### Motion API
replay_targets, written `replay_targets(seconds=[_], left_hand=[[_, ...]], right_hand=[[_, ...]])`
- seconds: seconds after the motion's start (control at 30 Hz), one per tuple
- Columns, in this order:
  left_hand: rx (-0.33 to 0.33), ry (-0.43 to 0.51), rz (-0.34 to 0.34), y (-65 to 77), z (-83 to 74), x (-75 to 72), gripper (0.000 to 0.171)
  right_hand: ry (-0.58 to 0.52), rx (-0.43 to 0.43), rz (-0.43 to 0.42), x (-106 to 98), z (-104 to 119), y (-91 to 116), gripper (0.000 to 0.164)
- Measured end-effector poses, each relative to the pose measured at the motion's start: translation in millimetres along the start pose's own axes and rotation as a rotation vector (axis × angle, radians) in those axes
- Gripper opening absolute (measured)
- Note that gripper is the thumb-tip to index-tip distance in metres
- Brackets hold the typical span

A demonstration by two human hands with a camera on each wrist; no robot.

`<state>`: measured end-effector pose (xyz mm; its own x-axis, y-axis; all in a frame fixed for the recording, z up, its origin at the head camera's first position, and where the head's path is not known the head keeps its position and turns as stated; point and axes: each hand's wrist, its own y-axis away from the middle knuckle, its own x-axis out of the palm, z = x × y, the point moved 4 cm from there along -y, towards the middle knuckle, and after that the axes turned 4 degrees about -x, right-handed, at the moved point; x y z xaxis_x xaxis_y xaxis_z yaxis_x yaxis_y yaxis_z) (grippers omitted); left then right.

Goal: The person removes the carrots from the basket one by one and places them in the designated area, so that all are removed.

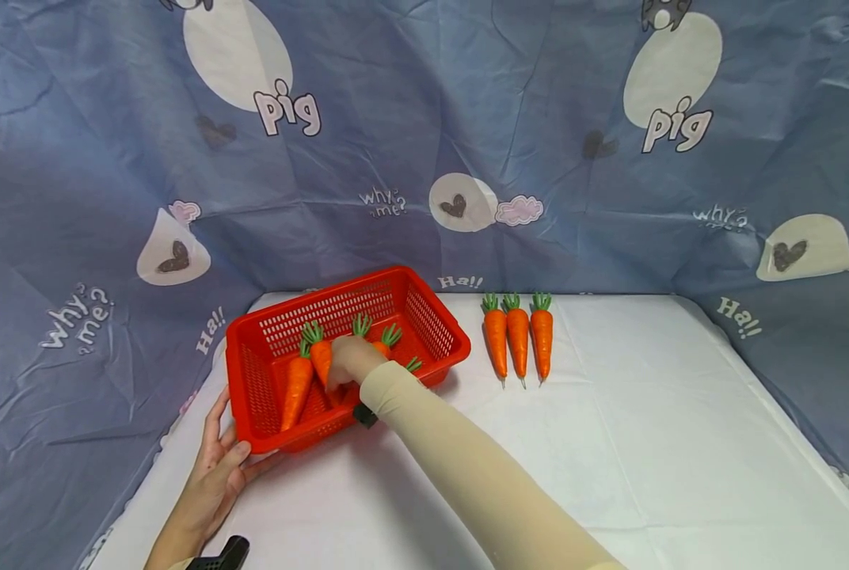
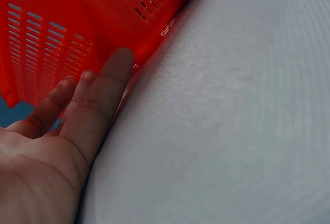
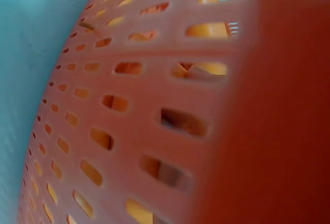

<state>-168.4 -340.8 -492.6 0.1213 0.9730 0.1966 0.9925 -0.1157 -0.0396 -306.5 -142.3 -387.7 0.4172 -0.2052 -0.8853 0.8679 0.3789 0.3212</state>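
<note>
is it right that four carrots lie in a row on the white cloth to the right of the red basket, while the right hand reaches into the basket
Not quite: the head view shows three carrots in that row, not four. They do lie on the white cloth to the right of the red basket, and the right hand does reach into the basket.

**A white table with a basket and carrots**

The table (image 1: 610, 443) has a white cloth on it. A red basket (image 1: 435, 323) with little holes sits on the left part, near the back. Three orange carrots (image 1: 518, 339) with green tops lie side by side just to the right of the basket. A left hand (image 1: 214, 475) rests flat on the cloth, touching the basket's near corner.
</note>
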Motion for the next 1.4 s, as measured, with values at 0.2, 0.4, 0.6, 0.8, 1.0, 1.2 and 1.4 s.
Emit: replay_targets(seconds=[0.2, 0.4, 0.6, 0.8, 1.0, 1.2, 1.4], left_hand=[[0.001, 0.004, 0.000, 0.2, 0.5, -0.9, 0.079], [-0.013, -0.007, 0.001, 0.1, 0.3, 0.1, 0.079], [0.010, 0.012, 0.007, -0.5, 0.8, -0.5, 0.079], [0.004, 0.010, -0.007, -0.3, 1.8, -1.4, 0.079], [0.002, 0.015, -0.010, -0.2, 1.4, -0.6, 0.080], [0.004, 0.015, -0.012, 0.3, 0.4, 0.0, 0.080], [0.010, 0.014, -0.005, 0.5, 0.2, 0.0, 0.079]], right_hand=[[-0.017, 0.033, 0.014, 0, 2, 4, 0.037], [-0.031, 0.029, -0.006, 7, -4, -11, 0.032], [-0.024, 0.070, -0.018, 23, -9, -44, 0.039], [0.009, 0.082, -0.030, 7, 1, -7, 0.047], [0.009, 0.097, -0.038, 2, 3, 5, 0.043], [-0.017, 0.089, -0.022, 0, 4, 8, 0.034], [-0.066, 0.066, -0.024, 0, 3, 7, 0.029]])
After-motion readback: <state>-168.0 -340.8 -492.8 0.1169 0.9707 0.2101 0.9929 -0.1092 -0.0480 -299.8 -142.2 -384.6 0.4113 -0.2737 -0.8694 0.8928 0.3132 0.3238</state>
